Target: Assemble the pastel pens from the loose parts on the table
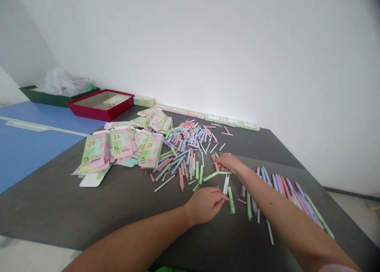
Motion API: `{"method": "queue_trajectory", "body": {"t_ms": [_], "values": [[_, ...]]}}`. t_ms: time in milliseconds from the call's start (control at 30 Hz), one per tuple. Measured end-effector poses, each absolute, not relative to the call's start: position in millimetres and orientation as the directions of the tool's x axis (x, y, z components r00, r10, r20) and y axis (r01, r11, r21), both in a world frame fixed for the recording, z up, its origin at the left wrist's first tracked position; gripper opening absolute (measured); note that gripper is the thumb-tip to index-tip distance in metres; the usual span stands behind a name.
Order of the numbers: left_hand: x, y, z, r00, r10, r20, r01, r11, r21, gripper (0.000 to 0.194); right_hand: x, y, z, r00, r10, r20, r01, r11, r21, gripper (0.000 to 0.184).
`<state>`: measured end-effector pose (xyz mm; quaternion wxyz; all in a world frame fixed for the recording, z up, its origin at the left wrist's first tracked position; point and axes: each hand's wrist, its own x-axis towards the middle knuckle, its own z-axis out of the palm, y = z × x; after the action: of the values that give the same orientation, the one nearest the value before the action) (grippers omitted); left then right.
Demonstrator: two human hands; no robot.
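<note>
A loose heap of thin paper sticks (185,151) in pink, lilac, blue, green and white lies on the dark grey table (89,212). My right hand (228,163) reaches its near edge, fingers curled over pink sticks (215,163), with a green stick (216,175) just below. My left hand (204,204) rests on the table with curled fingers, close to white sticks (226,183) and a green stick (231,200). Whether it holds anything is hidden. Longer pastel sticks (287,193) lie side by side beyond my right forearm.
Printed pastel cardboard boxes (121,145) lie flat left of the heap. A strip of similar cards (204,115) runs along the wall. Behind stand a red tray (101,111) holding a card and a green box (38,96) with a plastic bag. A blue surface (32,145) adjoins the table's left edge.
</note>
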<state>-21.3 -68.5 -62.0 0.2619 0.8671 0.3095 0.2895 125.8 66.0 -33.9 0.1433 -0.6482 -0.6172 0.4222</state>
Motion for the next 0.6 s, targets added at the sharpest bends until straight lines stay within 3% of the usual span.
{"method": "queue_trajectory", "body": {"t_ms": [100,300,600], "values": [[-23,-66,-63,0.633,0.706,0.318,0.441,-0.666,0.601,0.025,121,75,-37,-0.093,0.923,-0.375,0.669,-0.221,-0.710,0.039],[-28,-56,-70,0.424,0.864,0.272,0.657,-0.500,0.564,0.019,127,71,-32,-0.092,0.927,-0.363,0.601,-0.239,-0.763,0.034],[-11,-59,-76,0.515,0.812,0.274,0.679,-0.582,0.448,0.027,135,55,-22,-0.148,0.927,-0.345,0.395,-0.265,-0.880,0.027]]}}
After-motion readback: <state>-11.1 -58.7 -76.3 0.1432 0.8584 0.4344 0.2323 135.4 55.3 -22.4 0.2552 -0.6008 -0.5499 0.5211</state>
